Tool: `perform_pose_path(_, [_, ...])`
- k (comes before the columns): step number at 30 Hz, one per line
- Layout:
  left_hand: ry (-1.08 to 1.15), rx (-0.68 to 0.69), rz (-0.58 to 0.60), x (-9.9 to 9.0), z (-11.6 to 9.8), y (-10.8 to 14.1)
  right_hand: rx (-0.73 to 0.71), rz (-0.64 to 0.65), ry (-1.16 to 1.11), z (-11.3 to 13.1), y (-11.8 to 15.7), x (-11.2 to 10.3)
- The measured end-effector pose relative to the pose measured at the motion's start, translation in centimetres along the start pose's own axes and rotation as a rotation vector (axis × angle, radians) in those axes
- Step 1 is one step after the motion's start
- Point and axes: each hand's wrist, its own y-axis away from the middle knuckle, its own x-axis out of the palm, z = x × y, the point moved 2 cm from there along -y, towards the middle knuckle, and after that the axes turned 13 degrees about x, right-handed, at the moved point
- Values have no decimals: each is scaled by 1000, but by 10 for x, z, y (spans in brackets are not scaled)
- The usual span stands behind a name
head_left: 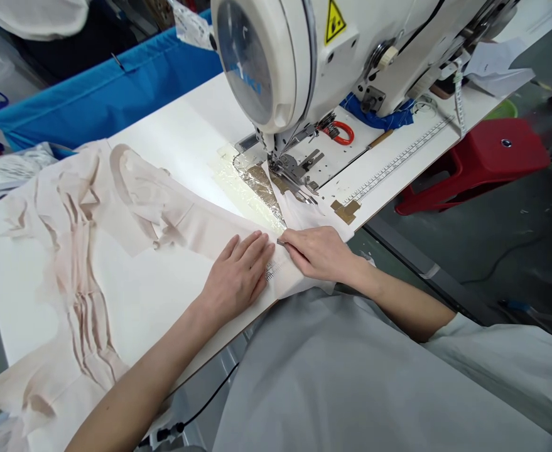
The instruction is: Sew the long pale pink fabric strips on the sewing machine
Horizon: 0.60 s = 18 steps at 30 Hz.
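My left hand (240,273) lies flat on the pale pink fabric (200,226) near the table's front edge, fingers stretched out. Just right of its fingertips, my right hand (316,251) is closed round a small metal tool (281,243), whose tip points left over the cloth. What the tool is cannot be made out. From the hands the fabric runs left across the white table and also up toward the needle area of the sewing machine (276,147). A gathered, pleated stretch of pink cloth (85,270) lies at the left.
Behind the table hangs a blue cloth bin (115,94). Orange-handled scissors (342,133) and a printed ruler strip (398,160) are right of the needle. A red stool (492,154) stands beyond the table's right edge. White papers (499,69) lie at the back right.
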Motion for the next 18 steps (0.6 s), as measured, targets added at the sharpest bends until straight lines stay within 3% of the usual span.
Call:
perform_pose_path(6, [2, 6, -13, 4, -6, 0, 16, -80, -115, -5, 2, 6])
perform_pose_path(14, [-60, 24, 3, 2, -7, -1, 18, -39, -13, 3, -2, 6])
perform_pose_path(18, [-94, 22, 6, 0, -7, -2, -45, -4, 45, -4, 8, -3])
